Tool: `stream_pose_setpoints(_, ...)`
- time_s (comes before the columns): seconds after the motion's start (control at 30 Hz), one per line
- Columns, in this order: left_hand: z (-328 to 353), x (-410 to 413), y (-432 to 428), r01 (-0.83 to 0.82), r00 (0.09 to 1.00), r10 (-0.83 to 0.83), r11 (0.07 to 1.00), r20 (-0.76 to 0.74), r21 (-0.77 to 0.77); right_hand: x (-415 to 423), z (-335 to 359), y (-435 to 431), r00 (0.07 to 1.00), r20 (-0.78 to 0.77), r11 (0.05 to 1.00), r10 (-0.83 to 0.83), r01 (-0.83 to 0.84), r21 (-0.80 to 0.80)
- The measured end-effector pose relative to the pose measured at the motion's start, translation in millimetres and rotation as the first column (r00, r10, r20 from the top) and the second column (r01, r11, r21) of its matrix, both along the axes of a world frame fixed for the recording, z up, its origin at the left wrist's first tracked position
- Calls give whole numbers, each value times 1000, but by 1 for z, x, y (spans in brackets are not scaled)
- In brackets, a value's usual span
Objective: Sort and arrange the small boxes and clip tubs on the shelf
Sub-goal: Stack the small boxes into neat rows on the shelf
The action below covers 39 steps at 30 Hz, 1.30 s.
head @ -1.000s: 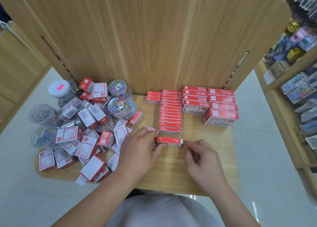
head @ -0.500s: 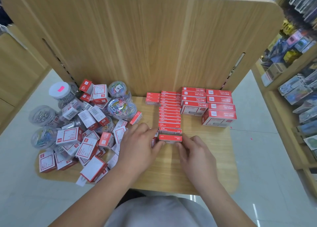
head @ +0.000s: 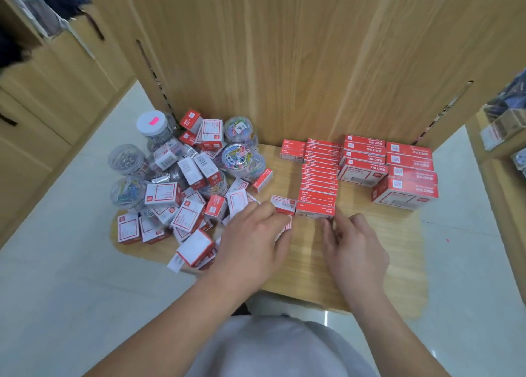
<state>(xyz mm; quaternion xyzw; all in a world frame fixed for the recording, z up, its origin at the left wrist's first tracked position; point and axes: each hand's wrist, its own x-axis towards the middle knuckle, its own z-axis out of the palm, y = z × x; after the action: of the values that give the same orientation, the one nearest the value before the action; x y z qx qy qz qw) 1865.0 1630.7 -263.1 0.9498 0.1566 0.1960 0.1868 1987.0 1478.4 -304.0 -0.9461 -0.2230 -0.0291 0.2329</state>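
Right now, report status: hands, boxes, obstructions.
Left hand grips small box. Right hand open, fingertips at front row box. Unsorted pile crowds left side.

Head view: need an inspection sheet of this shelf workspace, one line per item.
Surface: wooden shelf, bare at front right.
Job's things: row of slim red boxes in the centre; stacked larger red boxes on the right; clip tubs on the left.
Clutter: jumbled pile of red-and-white boxes among the tubs, some at the shelf's edge.
Grippers: left hand curled round a small box; right hand open, fingertips at the front slim box.
Cables: nothing seen.
Surroundings: wooden back panel, tiled floor, stocked shelves at right.
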Motion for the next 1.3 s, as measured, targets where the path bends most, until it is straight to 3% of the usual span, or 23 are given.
stream_pose_setpoints(0.1,-3,-35,-9,15,999,-19,996,-45,-88,0,0,-1,1000,-21,1000,0,1,30)
stream_pose_setpoints(0.27,-12,-82,-9,91,986,-126,955,-107,-283,-11,9,-7,978,-197,956,-62,116,271)
stream_pose_setpoints(0.33,-11,-99,0,72,984,-117,951,-133,-300,-31,20,2,985,-171,946,6,50,319)
stream_pose_setpoints(0.4,-5,-117,14,8,991,-46,955,-123,-297,-57,28,20,959,-229,940,165,-83,330)
stream_pose_setpoints(0.5,2,-147,40,-182,983,185,929,-21,-321,-96,30,48,879,-344,919,331,-217,330)
stream_pose_setpoints(0.57,0,-161,59,-298,954,293,899,-63,-322,-116,27,63,881,-318,923,350,-266,279)
stream_pose_setpoints(0.63,-8,-167,71,-309,949,278,913,-148,-266,-131,18,71,912,-266,948,313,-283,144)
stream_pose_setpoints(0.8,-26,-156,76,-92,986,83,994,-145,-60,-140,2,77,951,-227,977,211,-199,74)
stream_pose_setpoints(1.07,-30,-135,84,7,996,-9,1000,-93,-20,-140,23,62,922,-359,973,145,-67,221)
stream_pose_setpoints(1.2,-22,-132,78,33,997,-34,999,-69,-19,-133,45,45,890,-455,940,28,131,315)
stream_pose_setpoints(1.3,-2,-119,69,133,990,-134,991,33,25,-121,56,35,817,-577,854,2,299,426)
